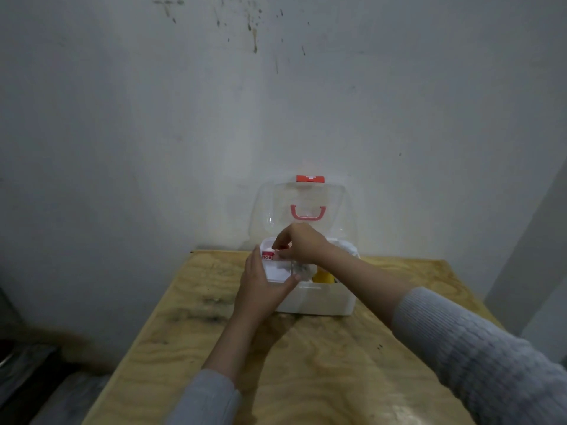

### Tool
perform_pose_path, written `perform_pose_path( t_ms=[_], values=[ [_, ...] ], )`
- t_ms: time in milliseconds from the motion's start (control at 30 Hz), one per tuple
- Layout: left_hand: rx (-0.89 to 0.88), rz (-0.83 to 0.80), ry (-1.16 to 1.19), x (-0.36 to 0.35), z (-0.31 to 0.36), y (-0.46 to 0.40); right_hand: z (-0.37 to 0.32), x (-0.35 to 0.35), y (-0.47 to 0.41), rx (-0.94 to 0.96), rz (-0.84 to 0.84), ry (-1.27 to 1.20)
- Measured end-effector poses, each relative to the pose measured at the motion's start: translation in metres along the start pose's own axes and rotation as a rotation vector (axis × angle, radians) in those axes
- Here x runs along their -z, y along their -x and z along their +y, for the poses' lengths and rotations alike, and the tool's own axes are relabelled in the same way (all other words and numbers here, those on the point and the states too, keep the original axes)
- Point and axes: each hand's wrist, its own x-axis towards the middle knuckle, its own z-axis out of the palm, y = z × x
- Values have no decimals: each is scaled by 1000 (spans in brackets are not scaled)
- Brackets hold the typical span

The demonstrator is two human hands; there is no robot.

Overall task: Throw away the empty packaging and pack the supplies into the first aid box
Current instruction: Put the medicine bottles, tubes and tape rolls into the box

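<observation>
A white first aid box (319, 300) stands on the wooden table with its clear lid (303, 207) raised; the lid has a pink handle and a red latch. A white inner tray (277, 273) sits in the box's left half. My left hand (260, 286) grips the tray's front left edge. My right hand (299, 242) reaches over the tray and pinches a small red and white packet (268, 256) at the tray's back left. A yellow item (323, 276) shows in the box beside the tray.
The plywood table (306, 363) reaches the stained white wall behind the box. Dark objects lie on the floor at the lower left (27, 372). A wall corner stands at the right (534, 240).
</observation>
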Motion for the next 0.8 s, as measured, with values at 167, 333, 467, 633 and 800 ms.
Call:
perform_pose_path(
  t_ms=[167,333,467,633,800],
  values=[
    [-7,31,-8,-1,-5,-2,12,25,19,27,100,10],
    [-45,51,-51,-4,-7,-4,42,54,49,-25,182,8],
    [-36,62,-75,-4,-9,-6,70,64,76,-94,223,-24],
    [-22,65,-155,-4,-4,-6,102,68,112,-181,274,-24],
    [-30,75,-110,-5,-6,-5,140,57,145,-350,180,45]
  ],
)
